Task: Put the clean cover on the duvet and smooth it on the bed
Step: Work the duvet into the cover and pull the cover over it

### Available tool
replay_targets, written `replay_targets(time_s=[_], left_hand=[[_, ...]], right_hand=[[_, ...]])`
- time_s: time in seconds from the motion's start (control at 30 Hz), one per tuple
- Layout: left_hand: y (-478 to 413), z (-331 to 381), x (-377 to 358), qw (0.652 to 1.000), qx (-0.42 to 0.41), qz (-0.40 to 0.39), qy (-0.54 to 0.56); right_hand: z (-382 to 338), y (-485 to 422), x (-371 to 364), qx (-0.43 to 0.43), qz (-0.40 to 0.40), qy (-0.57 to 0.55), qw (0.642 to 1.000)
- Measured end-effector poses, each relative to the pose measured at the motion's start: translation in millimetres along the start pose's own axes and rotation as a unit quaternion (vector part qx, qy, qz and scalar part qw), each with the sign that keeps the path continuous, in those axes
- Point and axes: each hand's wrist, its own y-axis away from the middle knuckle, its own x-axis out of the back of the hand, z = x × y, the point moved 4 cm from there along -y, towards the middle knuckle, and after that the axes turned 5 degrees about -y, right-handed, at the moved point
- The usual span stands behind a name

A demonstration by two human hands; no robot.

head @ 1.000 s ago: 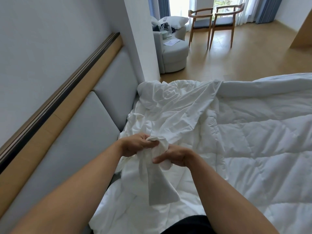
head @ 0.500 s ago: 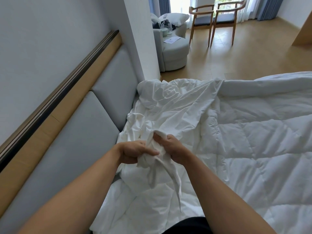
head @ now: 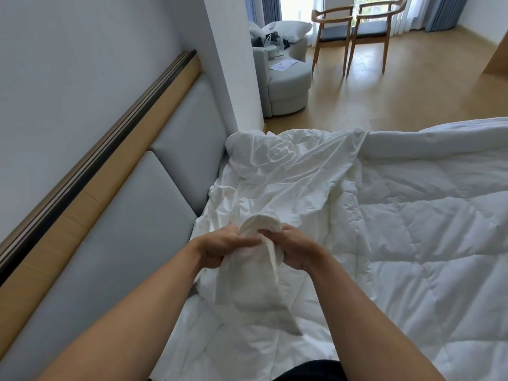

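Bed's shoved up against the headboard on the left, so there's zero room that side. A pillar stands right at the far corner. Past the far edge it's open floor, with an armchair and two chairs well back by the window.

The cover is white and badly wrinkled. It lies heaped along the headboard side on top of the quilted duvet, which spreads bare to the right. The left hand and right hand sit side by side, fingers curled tight round a bunched bit of cover held just above the bed, with a tail hanging below.

Versus half a second ago, the hands have barely shifted. The bunch now pokes up as a rounded hump between them, and the tail hangs wider.
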Motion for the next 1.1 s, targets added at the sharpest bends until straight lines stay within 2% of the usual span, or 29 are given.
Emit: replay_targets(time_s=[0.1, 0.2, 0.27, 0.33, 0.43, 0.53, 0.63, 0.7, 0.77, 0.9, 0.97, 1.03, 1.1], left_hand=[[2.2, -10.3, -5.6, 0.993, 0.054, -0.104, -0.017], [7.5, -13.2, -4.7, 0.991, 0.058, -0.116, 0.015], [9.0, -10.5, -1.4, 0.994, 0.037, -0.077, 0.072], [6.8, -6.1, 3.7, 0.994, 0.013, -0.009, 0.108], [1.7, 2.2, 4.6, 0.992, -0.02, 0.084, 0.09], [-2.5, 5.1, -6.1, 0.992, -0.031, 0.112, 0.055], [-7.3, 6.2, -11.2, 0.99, -0.043, 0.123, 0.046], [-8.3, 8.5, -11.7, 0.992, -0.044, 0.11, 0.029], [-7.4, 5.5, -12.6, 0.997, -0.024, 0.067, 0.027], [-4.8, -7.7, -20.1, 0.994, 0.028, -0.086, 0.058], [-4.3, -6.7, -24.9, 0.99, 0.06, -0.119, 0.04], [-6.4, -2.1, -25.4, 0.99, 0.072, -0.115, 0.027], [-14.6, 6.6, -20.8, 0.995, 0.047, -0.066, 0.057]], right_hand=[[-1.7, 0.5, -5.7, 0.009, 0.05, 0.052, 0.997], [0.1, 1.3, -9.8, 0.007, 0.042, 0.055, 0.998], [-1.4, 2.0, -11.3, 0.006, 0.037, 0.023, 0.999], [-2.0, 1.8, -9.8, 0.005, 0.035, 0.038, 0.999], [1.6, 4.5, -10.2, -0.054, -0.041, 0.062, 0.996], [2.6, 7.3, -7.7, -0.112, -0.109, 0.133, 0.979], [-2.2, 6.9, -0.9, -0.103, -0.087, 0.102, 0.986], [-4.8, 5.3, 4.3, -0.059, -0.058, 0.014, 0.996], [-6.8, 3.0, 8.0, -0.031, -0.017, -0.014, 0.999], [-13.5, 1.7, 4.6, -0.008, 0.005, 0.044, 0.999], [-17.9, 4.4, 3.4, 0.014, -0.003, 0.087, 0.996], [-23.7, 6.3, 6.7, 0.029, 0.005, 0.097, 0.995], [-28.0, 3.2, 14.2, 0.03, 0.031, 0.081, 0.996]])
